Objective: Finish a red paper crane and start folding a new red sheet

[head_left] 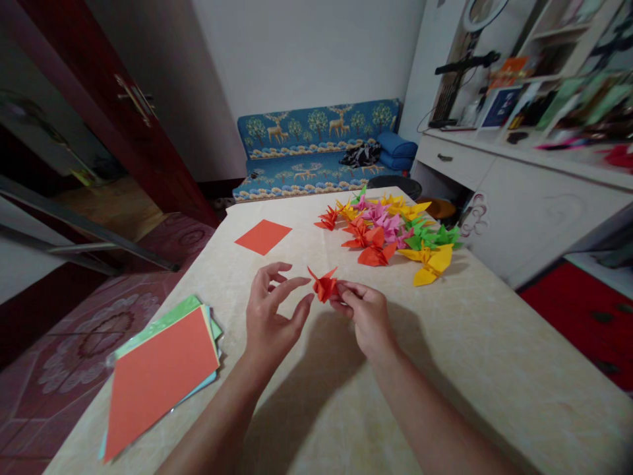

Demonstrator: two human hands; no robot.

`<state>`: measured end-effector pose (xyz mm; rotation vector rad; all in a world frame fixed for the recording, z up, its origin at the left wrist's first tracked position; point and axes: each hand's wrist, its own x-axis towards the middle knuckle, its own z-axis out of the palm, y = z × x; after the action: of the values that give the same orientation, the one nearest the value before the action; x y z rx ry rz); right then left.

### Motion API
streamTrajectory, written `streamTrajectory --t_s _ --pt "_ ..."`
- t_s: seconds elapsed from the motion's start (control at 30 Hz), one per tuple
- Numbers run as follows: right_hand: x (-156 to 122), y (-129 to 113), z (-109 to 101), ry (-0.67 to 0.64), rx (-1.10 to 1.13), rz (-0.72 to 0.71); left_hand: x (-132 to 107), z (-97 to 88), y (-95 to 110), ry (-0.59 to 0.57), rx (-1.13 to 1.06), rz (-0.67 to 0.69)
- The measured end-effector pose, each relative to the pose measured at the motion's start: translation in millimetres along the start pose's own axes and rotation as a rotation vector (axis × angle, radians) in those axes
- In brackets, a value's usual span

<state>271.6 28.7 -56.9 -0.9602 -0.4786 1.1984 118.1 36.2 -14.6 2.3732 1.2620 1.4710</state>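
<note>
Head view: both hands over the middle of a beige table (pixel 494 369). Right hand (pixel 366 316) pinches a small orange paper crane (pixel 324 287) between thumb and fingertips, at the crane's right side; crane is held just above the tabletop, wing tips pointing up. Left hand (pixel 271 316) is released, fingers spread and curled loosely, fingertips near the crane's left side; contact with the paper can't be told. Crane sits between the two hands, centre of the table, nearer the person than the pile.

Farther back on the table, to the right: pile of folded cranes (pixel 395 231), orange, pink, yellow, green, touching and overlapping each other. Left of that pile, lying flat and alone: one orange paper square (pixel 263 236). At the near left edge of the table: stack of coloured paper sheets (pixel 158 373), orange sheet on top, green and yellow edges showing under it, stack partly overhanging the edge.

Behind the table: blue patterned sofa (pixel 316 148) against the wall. Right side: white cabinet (pixel 534 198) with cluttered shelves above. Left: dark red door (pixel 113 99).
</note>
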Motion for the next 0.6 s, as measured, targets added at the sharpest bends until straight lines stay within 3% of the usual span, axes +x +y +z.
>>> streamTrajectory --t_s 0.33,0.47,0.6 --pt "2 -2 -1 -0.025 -0.126 -0.046 -10 16.5 -15 -0.112 -0.036 -0.068" --pt "21 -14 -23 0.091 -0.348 -0.276 -15 8.3 -21 -0.153 -0.020 -0.109" --pt "45 -29 -53 0.283 -0.505 -0.460 -23 -13.5 -31 -0.182 0.015 -0.139"
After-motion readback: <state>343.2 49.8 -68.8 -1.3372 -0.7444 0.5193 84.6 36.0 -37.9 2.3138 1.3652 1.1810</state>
